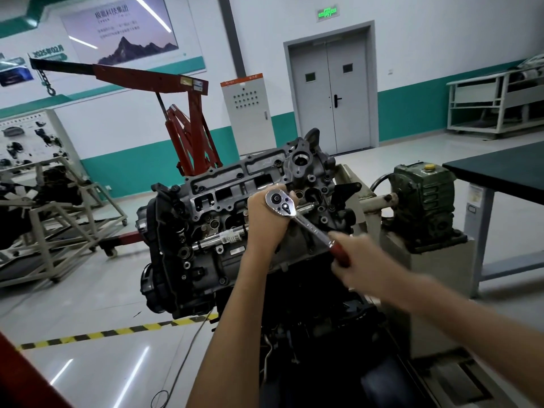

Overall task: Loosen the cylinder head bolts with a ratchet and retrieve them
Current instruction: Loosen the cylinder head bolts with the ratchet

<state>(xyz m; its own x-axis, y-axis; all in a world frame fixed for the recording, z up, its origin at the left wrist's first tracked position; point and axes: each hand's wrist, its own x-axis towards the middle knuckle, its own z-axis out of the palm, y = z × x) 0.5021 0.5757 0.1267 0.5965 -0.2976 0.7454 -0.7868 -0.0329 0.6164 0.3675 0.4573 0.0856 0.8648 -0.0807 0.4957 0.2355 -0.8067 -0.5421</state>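
Note:
A dark grey cylinder head (223, 195) sits tilted on an engine stand in the middle of the view. Over its right half lies a chrome ratchet (290, 212) with a red grip. My left hand (266, 219) wraps around the shaft under the ratchet's round head. My right hand (350, 254), blurred, grips the red handle lower right. Whatever bolt sits under the ratchet is hidden by my left hand. A second chrome tool (220, 238) with a barcode sticker lies across the head to the left.
A red engine hoist (188, 113) stands behind the engine. Left is a metal frame (59, 219) holding another engine. A green gearbox (424, 198) and a dark-topped bench (500, 172) stand at right. Yellow-black tape (117, 331) crosses the floor.

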